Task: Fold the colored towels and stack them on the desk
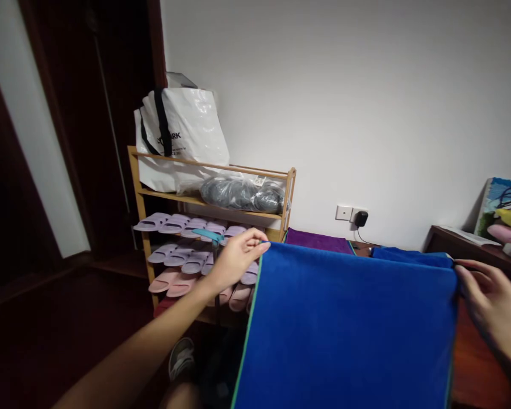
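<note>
A blue towel with green edging hangs spread out in front of me, its top edge stretched between both hands. My left hand pinches the upper left corner between thumb and fingers. At the upper right corner my right hand grips the cloth the same way. Behind the towel lie a folded purple cloth and another blue cloth. The lower end of the towel runs out of view.
A wooden shoe rack holds rows of lilac slippers and pink slippers. On it sit a white bag and a plastic-wrapped grey bundle. A black plug sits in the wall socket. A reddish wooden surface shows at right.
</note>
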A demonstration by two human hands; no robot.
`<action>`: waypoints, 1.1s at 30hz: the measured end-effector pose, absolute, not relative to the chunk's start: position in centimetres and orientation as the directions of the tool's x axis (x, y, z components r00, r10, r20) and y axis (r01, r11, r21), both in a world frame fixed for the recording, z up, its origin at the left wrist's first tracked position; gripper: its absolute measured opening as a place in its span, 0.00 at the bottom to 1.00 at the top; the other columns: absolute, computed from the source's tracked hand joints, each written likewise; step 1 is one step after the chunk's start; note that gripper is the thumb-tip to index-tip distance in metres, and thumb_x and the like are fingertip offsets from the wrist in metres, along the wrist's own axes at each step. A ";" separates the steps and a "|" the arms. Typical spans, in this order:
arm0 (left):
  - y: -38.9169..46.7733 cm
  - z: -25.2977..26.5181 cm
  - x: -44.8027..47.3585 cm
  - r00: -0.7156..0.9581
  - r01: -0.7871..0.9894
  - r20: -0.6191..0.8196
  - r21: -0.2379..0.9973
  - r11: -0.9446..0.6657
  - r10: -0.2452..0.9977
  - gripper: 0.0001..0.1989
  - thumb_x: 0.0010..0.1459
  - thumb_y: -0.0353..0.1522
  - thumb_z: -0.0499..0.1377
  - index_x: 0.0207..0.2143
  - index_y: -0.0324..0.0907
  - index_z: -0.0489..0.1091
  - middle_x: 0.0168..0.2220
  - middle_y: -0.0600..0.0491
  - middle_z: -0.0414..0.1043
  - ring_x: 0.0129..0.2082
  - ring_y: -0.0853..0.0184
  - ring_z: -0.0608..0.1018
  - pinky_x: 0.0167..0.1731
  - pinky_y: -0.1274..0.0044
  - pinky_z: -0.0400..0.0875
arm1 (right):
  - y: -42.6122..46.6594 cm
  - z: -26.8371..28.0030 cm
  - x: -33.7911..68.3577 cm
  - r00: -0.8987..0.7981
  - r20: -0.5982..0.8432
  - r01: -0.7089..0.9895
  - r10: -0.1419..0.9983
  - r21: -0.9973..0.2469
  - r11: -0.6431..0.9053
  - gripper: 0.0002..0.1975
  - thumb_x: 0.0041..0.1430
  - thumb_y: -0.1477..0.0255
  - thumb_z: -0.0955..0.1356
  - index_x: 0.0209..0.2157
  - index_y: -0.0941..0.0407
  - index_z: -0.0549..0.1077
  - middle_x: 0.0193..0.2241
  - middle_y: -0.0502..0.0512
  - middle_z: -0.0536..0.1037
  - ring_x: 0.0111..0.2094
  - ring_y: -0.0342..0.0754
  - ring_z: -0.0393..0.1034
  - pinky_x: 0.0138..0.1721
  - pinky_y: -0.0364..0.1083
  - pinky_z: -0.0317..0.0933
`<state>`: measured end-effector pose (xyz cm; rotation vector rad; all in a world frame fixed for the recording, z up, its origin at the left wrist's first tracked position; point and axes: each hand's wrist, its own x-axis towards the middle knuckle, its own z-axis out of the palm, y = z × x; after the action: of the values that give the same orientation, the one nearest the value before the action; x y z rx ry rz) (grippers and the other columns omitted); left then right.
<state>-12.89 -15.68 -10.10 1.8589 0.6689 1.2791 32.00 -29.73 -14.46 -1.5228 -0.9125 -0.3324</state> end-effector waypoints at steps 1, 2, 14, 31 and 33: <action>-14.3 -11.0 -12.1 0.341 0.079 0.576 0.770 -0.633 0.743 0.07 0.54 0.39 0.60 0.31 0.45 0.68 0.26 0.56 0.68 0.26 0.68 0.72 0.27 0.79 0.65 | -28.4 -15.0 32.4 0.611 0.689 0.734 0.389 -0.677 0.047 0.22 0.50 0.52 0.65 0.44 0.48 0.70 0.37 0.54 0.76 0.38 0.53 0.71 0.35 0.49 0.65; -12.8 -12.0 -11.3 0.343 0.172 0.605 0.711 -0.682 0.718 0.07 0.57 0.38 0.58 0.31 0.45 0.67 0.27 0.56 0.68 0.28 0.67 0.72 0.30 0.78 0.65 | -27.0 -15.6 33.0 0.583 0.684 0.760 0.439 -0.650 0.003 0.22 0.50 0.52 0.64 0.42 0.49 0.70 0.34 0.54 0.76 0.34 0.52 0.72 0.34 0.49 0.64; -1.1 -22.4 -3.6 0.427 0.731 0.379 0.389 -0.560 0.821 0.04 0.61 0.30 0.53 0.37 0.44 0.66 0.33 0.49 0.74 0.36 0.59 0.77 0.33 0.75 0.64 | -13.8 -26.5 37.8 0.470 0.428 0.845 0.772 -0.471 -0.253 0.17 0.54 0.59 0.58 0.35 0.52 0.72 0.34 0.56 0.78 0.36 0.53 0.73 0.35 0.48 0.63; 0.8 -29.1 1.3 0.751 0.634 0.111 0.155 -0.758 0.651 0.34 0.64 0.51 0.34 0.66 0.42 0.43 0.67 0.49 0.38 0.66 0.60 0.43 0.61 0.61 0.38 | -8.8 -31.8 33.0 0.132 0.117 0.977 0.984 -0.186 -0.108 0.35 0.58 0.45 0.49 0.63 0.45 0.48 0.64 0.48 0.47 0.65 0.47 0.39 0.63 0.56 0.38; 1.0 -29.4 1.2 0.750 0.637 0.102 0.154 -0.755 0.654 0.34 0.64 0.51 0.34 0.66 0.42 0.43 0.67 0.49 0.37 0.66 0.60 0.42 0.61 0.60 0.37 | -8.8 -31.8 33.3 0.137 0.101 0.978 0.985 -0.173 -0.118 0.35 0.58 0.45 0.48 0.63 0.44 0.47 0.65 0.48 0.45 0.65 0.47 0.37 0.63 0.56 0.37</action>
<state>1.18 0.99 -29.37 2.8355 1.0493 0.2272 33.34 -8.84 -31.83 -2.2110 -1.9423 0.0564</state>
